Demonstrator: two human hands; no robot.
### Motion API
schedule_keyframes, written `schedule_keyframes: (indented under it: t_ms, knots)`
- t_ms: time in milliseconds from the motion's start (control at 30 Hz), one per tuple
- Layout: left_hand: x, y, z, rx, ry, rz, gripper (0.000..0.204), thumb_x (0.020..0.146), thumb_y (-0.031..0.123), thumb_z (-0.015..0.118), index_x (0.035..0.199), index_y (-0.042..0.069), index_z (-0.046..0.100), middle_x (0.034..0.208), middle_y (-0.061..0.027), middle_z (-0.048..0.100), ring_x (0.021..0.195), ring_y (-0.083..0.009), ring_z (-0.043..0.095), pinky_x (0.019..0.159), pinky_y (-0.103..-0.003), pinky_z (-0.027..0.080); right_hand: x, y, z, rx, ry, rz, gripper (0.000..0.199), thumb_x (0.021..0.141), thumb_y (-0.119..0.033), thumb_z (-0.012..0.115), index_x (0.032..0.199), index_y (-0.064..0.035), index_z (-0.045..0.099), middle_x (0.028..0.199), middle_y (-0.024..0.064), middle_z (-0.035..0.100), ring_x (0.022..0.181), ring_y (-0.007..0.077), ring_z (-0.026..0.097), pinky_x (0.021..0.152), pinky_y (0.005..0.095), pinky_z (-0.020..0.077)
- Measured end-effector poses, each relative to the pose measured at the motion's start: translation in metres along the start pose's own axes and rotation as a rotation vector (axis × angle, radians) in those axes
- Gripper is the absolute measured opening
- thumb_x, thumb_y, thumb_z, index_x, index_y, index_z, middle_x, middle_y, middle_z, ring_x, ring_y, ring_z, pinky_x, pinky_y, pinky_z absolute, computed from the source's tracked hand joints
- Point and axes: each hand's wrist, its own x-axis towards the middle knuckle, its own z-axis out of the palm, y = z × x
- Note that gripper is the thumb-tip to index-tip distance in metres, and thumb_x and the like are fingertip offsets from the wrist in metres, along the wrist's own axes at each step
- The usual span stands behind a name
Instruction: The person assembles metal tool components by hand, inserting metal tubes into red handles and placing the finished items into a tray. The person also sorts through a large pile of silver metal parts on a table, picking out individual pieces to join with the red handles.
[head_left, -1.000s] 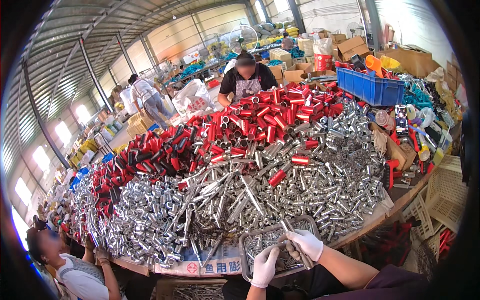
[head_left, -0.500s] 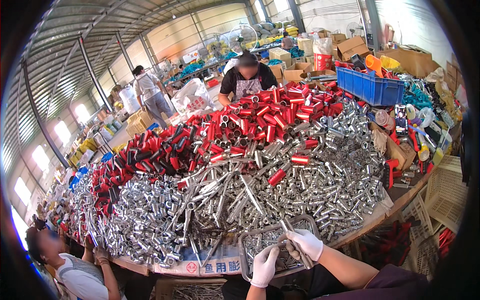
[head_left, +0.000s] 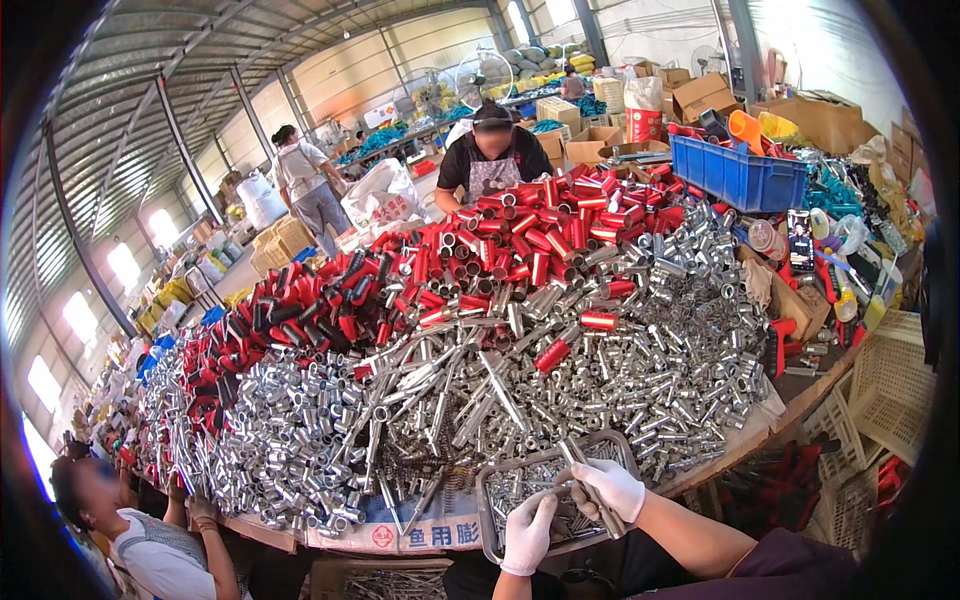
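Observation:
My right hand (head_left: 612, 487), in a white glove with greyed fingers, is closed around a slim metal tube (head_left: 571, 449) that slants over a grey tray (head_left: 487, 520). My left hand (head_left: 530, 528), gloved the same way, is closed with its fingertips pressed together beside the right fingers. Whatever lies between those fingertips is too small or hidden to make out. Small silver metal parts (head_left: 515, 486) fill the tray beneath both hands. Beyond the tray's far edge rises a heap of silver metal fittings (head_left: 620, 400).
Red cylinders (head_left: 540, 240) and red-black handles (head_left: 310, 310) top the heap. Silver sleeves (head_left: 290, 430) lie left. A blue crate (head_left: 735, 175) and a phone (head_left: 801, 240) stand right, above plastic baskets (head_left: 895, 375). Co-workers sit opposite (head_left: 495, 160) and at left (head_left: 150, 545).
My hands and the tube hold nearly the same pose. In the background at left, the standing person has shifted slightly to the right.

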Motion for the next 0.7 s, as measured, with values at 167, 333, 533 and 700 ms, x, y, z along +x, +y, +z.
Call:
schedule_keyframes:
  t_ms: [167, 333, 533, 700]
  knots:
    - [-0.003, 0.011, 0.002, -0.027, -0.016, -0.035, 0.033, 0.101, 0.02, 0.046, 0.116, -0.002, 0.065, 0.084, -0.0062, 0.068, 0.062, -0.0072, 0.057, 0.055, -0.021, 0.046, 0.0, 0.0, 0.0, -0.013, 0.008, 0.0, 0.037, 0.1, -0.032, 0.049, 0.112, 0.0013, 0.059, 0.063, 0.0032, 0.052, 0.045, 0.0118, 0.048, 0.041, 0.0258, 0.0394]
    - [-0.004, 0.011, 0.002, -0.018, -0.015, -0.038, 0.032, 0.101, 0.02, 0.046, 0.117, -0.002, 0.064, 0.084, -0.0058, 0.067, 0.061, -0.0072, 0.057, 0.055, -0.021, 0.046, 0.0, 0.001, 0.0, -0.015, 0.007, -0.005, 0.037, 0.1, -0.032, 0.049, 0.112, 0.0015, 0.059, 0.063, 0.0036, 0.052, 0.045, 0.0122, 0.049, 0.04, 0.0262, 0.0393]
    - [-0.004, 0.011, 0.001, -0.057, 0.003, -0.066, 0.028, 0.099, 0.018, 0.053, 0.115, -0.001, 0.066, 0.083, -0.0043, 0.068, 0.063, -0.0073, 0.059, 0.056, -0.022, 0.048, 0.001, 0.0, 0.0, -0.032, -0.003, -0.011, 0.037, 0.101, -0.032, 0.047, 0.112, 0.0012, 0.059, 0.063, 0.0037, 0.052, 0.045, 0.0123, 0.048, 0.04, 0.0262, 0.0392]
    - [-0.004, 0.013, 0.001, -0.057, -0.006, -0.068, 0.029, 0.099, 0.018, 0.053, 0.116, -0.001, 0.066, 0.083, -0.0045, 0.068, 0.062, -0.0073, 0.059, 0.055, -0.022, 0.049, 0.0, 0.0, 0.0, -0.018, 0.001, -0.007, 0.036, 0.101, -0.032, 0.047, 0.112, 0.0009, 0.059, 0.063, 0.0038, 0.052, 0.044, 0.0124, 0.048, 0.04, 0.0264, 0.0387]
